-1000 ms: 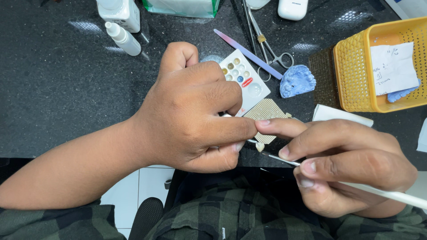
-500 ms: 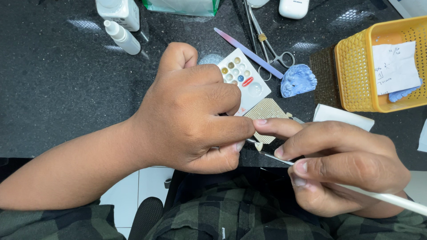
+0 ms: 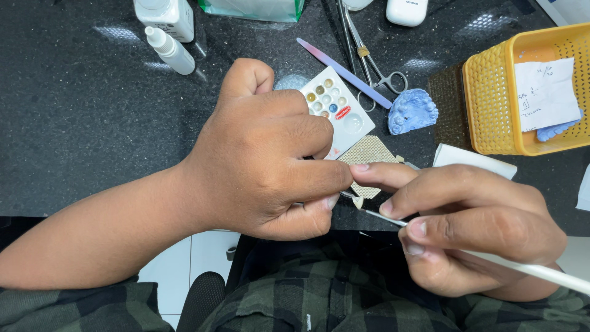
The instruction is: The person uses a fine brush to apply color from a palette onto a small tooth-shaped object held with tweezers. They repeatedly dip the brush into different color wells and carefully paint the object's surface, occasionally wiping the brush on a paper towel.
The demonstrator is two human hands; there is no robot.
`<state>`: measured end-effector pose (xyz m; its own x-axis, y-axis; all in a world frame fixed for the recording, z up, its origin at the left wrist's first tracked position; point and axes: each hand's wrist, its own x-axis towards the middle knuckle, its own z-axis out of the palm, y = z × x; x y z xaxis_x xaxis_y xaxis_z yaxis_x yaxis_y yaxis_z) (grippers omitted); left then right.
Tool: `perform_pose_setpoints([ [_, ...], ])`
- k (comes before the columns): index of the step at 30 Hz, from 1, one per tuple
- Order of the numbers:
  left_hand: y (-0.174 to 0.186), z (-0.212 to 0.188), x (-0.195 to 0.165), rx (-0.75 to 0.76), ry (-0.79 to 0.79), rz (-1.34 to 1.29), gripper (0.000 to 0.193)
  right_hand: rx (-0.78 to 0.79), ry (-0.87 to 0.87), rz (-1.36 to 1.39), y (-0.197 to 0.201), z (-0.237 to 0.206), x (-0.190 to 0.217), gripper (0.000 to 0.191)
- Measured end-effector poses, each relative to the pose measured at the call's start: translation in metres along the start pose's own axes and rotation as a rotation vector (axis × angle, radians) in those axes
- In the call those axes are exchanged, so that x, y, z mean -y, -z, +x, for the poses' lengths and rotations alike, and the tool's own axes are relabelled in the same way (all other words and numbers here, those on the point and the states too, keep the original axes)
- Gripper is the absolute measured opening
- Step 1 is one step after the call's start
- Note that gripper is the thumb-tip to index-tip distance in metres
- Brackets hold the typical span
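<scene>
Head view, left hand: your left hand (image 3: 264, 163) is curled, thumb and forefinger pinched together on a small pale piece (image 3: 357, 201), mostly hidden.
Head view, right hand: your right hand (image 3: 473, 230) has its fingers clamped on a thin white brush (image 3: 528, 268).
Axis: the brush runs from lower right up-left; its tip touches the piece, just right of your left fingertips.
Behind: a white colour palette (image 3: 337, 110) on the black counter (image 3: 92, 110).
</scene>
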<state>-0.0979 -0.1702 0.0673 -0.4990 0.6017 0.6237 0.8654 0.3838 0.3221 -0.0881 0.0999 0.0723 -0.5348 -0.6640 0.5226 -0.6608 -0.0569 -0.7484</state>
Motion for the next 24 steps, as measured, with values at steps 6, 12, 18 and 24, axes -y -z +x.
perform_pose_setpoints([
  [6,0.0,0.0,-0.002,0.002,-0.002,0.048,0.017,0.037,-0.048,0.045,0.005,0.004,0.002,0.018],
  [12,-0.001,0.001,-0.004,0.017,-0.01,0.1,0.022,-0.03,-0.095,0.051,-0.003,0.009,-0.001,0.012],
  [18,0.0,0.001,-0.004,0.028,-0.004,0.11,0.024,0.008,-0.078,-0.033,-0.003,0.013,0.0,0.013],
  [24,0.0,0.001,-0.005,0.036,0.002,0.109,0.025,0.036,-0.06,-0.042,-0.003,0.012,-0.001,0.014],
])
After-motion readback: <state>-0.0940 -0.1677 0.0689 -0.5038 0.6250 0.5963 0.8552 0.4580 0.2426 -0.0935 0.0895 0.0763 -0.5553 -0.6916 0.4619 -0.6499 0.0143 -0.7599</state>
